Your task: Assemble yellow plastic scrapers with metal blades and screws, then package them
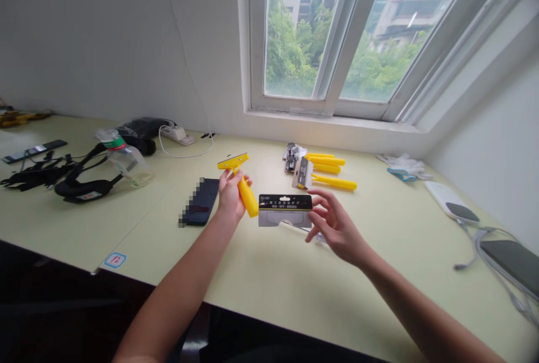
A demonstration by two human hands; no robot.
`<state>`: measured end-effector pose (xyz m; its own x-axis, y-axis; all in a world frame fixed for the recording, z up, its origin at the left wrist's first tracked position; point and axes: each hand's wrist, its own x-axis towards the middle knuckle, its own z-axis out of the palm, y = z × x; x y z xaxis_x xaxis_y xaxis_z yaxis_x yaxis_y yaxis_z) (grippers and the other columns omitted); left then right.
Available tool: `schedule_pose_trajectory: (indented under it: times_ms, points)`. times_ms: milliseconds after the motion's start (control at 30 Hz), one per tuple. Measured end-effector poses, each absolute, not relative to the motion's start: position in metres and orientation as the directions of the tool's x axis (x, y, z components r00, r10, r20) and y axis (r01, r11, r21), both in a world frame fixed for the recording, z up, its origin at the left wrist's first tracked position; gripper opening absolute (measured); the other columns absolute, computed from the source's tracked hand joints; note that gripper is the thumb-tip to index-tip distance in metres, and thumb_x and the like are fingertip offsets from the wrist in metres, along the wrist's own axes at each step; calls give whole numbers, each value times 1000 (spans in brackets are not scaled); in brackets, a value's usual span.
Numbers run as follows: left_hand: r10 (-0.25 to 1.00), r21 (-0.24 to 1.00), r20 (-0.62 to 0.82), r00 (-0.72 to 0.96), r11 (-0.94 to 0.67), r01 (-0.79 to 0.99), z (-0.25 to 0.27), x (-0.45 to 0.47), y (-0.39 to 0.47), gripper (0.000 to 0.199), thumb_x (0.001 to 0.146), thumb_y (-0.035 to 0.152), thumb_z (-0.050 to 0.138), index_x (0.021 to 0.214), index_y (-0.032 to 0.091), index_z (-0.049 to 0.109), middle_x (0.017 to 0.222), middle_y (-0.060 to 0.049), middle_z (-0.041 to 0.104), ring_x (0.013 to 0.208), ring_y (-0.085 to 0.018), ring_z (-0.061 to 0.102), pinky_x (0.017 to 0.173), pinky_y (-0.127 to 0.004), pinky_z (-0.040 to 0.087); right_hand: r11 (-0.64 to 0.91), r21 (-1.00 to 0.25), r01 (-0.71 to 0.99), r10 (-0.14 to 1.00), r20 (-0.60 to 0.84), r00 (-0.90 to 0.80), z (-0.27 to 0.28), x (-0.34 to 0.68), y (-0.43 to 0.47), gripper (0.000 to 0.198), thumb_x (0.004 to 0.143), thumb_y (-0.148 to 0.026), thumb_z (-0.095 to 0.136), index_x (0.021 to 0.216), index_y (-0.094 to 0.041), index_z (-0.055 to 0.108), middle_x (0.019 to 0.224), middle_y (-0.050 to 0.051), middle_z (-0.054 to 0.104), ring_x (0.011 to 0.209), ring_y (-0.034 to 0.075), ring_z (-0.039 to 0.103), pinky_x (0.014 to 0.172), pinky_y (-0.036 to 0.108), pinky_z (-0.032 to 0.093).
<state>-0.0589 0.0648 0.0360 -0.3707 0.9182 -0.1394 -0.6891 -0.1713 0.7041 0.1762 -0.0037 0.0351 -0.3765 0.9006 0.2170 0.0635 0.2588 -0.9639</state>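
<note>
forearms (404, 295) foremost; right hand (336, 225) pinches card (285, 210) edge, likely leaving print (284, 204) clear; left hand (232, 193) grips scraper (248, 197) below blade (232, 160).

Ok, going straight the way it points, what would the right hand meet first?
For the right hand, the card at its fingertips; beyond it, probably the scraper in the left hand, though depth is unclear.
</note>
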Motion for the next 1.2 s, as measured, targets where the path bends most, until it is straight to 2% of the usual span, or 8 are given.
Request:
schedule_pose_trajectory:
  times_ms: [200, 367, 500, 667, 767, 933, 1067, 1200]
  points:
    - [982, 688, -116, -149, -29, -725, 33, -30, 45, 51, 80, 8, 62, 121, 32, 42, 88, 1, 59, 63, -7, 58, 67, -24, 53, 264, -964, 31, 927, 245, -283, 14, 161, -12, 32, 94, -38, 50, 124, -29, 42, 106, 5, 53, 88, 16, 63, 66, 35, 65]
    - [979, 703, -175, -107, 48, -710, 34, -22, 38, 38, 82, 5, 58, 112, 27, 49, 100, -3, 62, 81, -13, 66, 84, -36, 56, 240, -971, -12, 954, 238, -184, 12, 155, -12, 32, 90, -33, 56, 120, -26, 45, 101, 3, 53, 91, 15, 62, 78, 34, 61]
    - [995, 685, -85, -49, 23, -728, 31, -18, 36, 24, 83, 7, 59, 100, 23, 55, 101, -1, 60, 102, -16, 64, 100, -43, 49, 193, -979, -69, 959, 203, -199, 7, 151, -15, 55, 83, -31, 65, 131, -26, 38, 99, 2, 55, 98, 16, 59, 85, 34, 56]
    - [999, 703, 34, 36, 2, -711, 30, -22, 37, 14, 85, 12, 60, 95, 20, 59, 102, -2, 60, 123, -22, 55, 109, -47, 42, 225, -974, 38, 963, 217, -160, 0, 153, -9, 28, 83, -35, 66, 105, -19, 63, 106, 7, 60, 104, 20, 58, 98, 40, 49]
    - [994, 726, 87, 68, -17, -687, 30, -23, 36, 16, 86, 16, 61, 100, 22, 58, 103, -2, 60, 125, -25, 54, 110, -49, 40, 200, -979, 44, 976, 195, -97, 2, 156, -7, 33, 81, -37, 68, 109, -21, 63, 116, 7, 60, 114, 22, 56, 105, 42, 44]
    - [965, 811, 203, 165, -71, -581, 28, -18, 28, 28, 87, 23, 63, 113, 26, 53, 118, -5, 63, 127, -27, 53, 110, -49, 39, -114, -976, -183, 963, -63, -261, 13, 156, -12, 43, 82, -46, 67, 114, -22, 53, 114, 6, 63, 97, 22, 67, 84, 40, 57]
    - [914, 947, 193, 356, -79, -311, 27, -24, 26, 35, 86, 33, 65, 119, 22, 58, 124, -11, 65, 127, -33, 52, 103, -49, 44, -61, -966, -252, 982, -12, -190, 17, 157, -15, 36, 82, -46, 68, 102, -20, 52, 108, 3, 63, 97, 19, 66, 83, 32, 56]
    - [864, 972, 228, 449, -178, -151, 29, -33, 29, 45, 87, 45, 60, 121, 16, 65, 136, -14, 57, 133, -38, 44, 108, -48, 38, 36, -935, -354, 996, 64, -69, 18, 164, -9, 39, 79, -43, 72, 100, -23, 47, 110, 1, 61, 93, 16, 66, 79, 30, 56]
